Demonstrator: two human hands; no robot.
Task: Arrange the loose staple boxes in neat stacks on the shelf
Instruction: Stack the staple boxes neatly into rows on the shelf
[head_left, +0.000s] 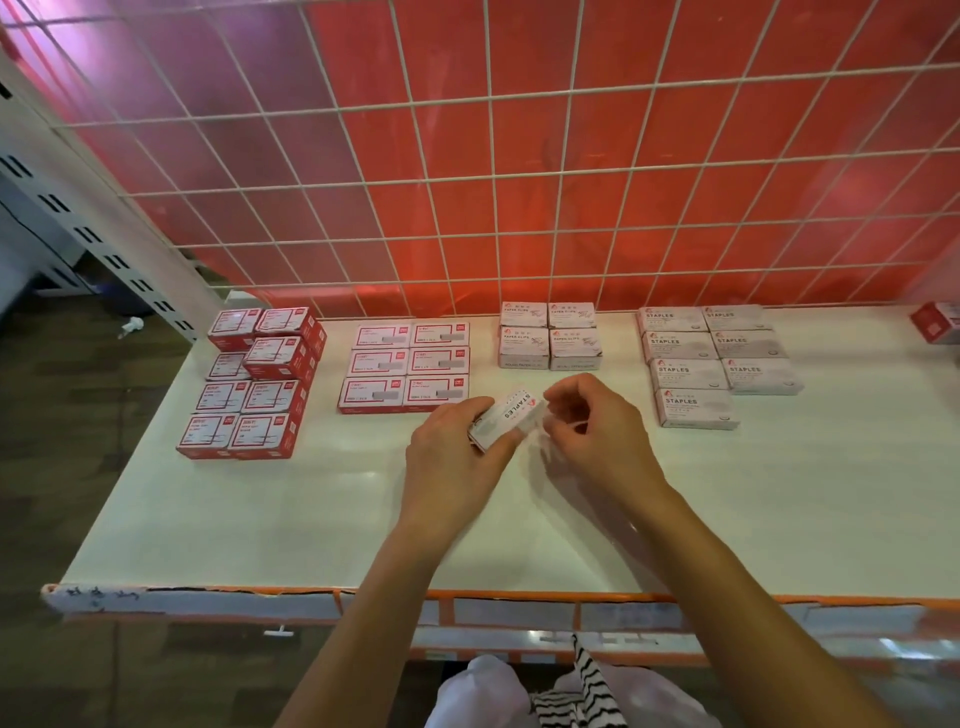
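A white box (511, 418) printed STAPLES is held just above the middle of the white shelf (260, 519). My left hand (457, 452) grips its near end from below and the side. My right hand (597, 431) has its fingers curled at the box's far end, pinching it. To the right lies a group of matching STAPLES boxes (696, 374) in two rows, laid flat.
Red-and-white boxes (254, 384) are stacked at the left. Flat white-red boxes (405, 369) and PAPER CLIPS boxes (550, 338) sit behind my hands. A red box (937, 322) lies at the far right. A wire grid (467, 182) backs the shelf.
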